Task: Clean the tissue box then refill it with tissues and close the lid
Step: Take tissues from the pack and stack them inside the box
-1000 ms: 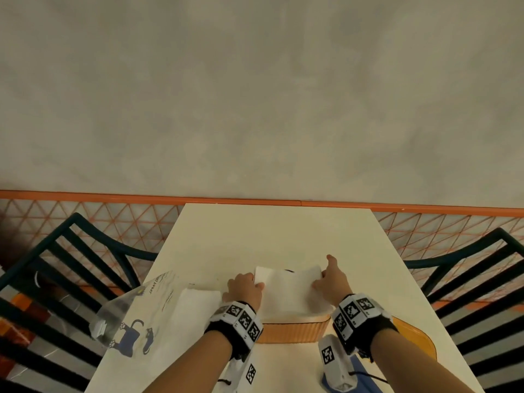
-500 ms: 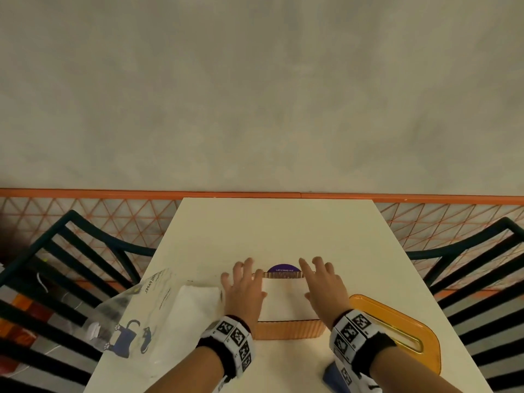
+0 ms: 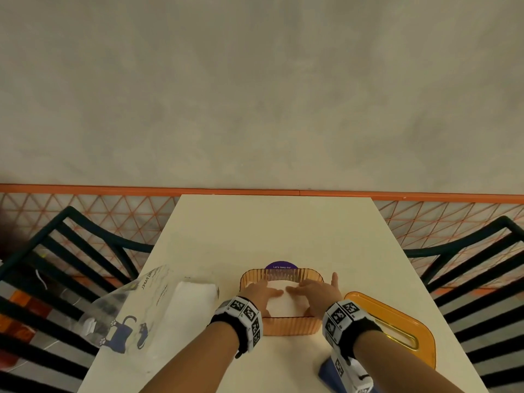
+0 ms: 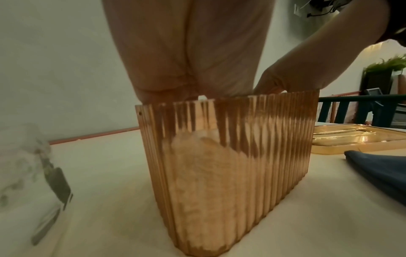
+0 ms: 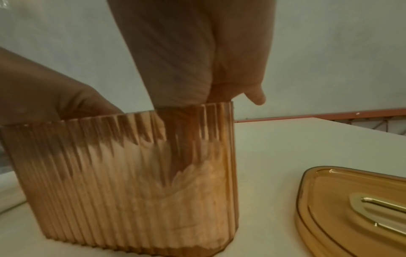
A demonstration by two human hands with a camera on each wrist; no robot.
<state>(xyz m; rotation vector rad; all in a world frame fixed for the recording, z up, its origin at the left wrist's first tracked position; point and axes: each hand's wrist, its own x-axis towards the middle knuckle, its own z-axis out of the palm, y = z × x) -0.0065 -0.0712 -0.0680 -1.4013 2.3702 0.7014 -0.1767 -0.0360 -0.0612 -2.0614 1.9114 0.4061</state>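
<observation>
Inside the ribbed amber plastic tissue box (image 3: 292, 326), the left hand (image 3: 259, 293) and right hand (image 3: 316, 293) press flat, fingers straight, on the white tissue stack (image 3: 283, 306); its amber lid (image 3: 397, 327) lies just right.

You have open table (image 3: 278, 231) behind the tissue box (image 3: 292, 326), up to the wall. On the left, a plastic bag (image 3: 124, 313) with a white tissue pack (image 3: 190, 304) lies near the box. On the right, the orange lid (image 3: 397, 321) lies close beside it, and a blue cloth (image 4: 382, 172) is near the front edge. Chairs (image 3: 56, 251) stand at both sides.
</observation>
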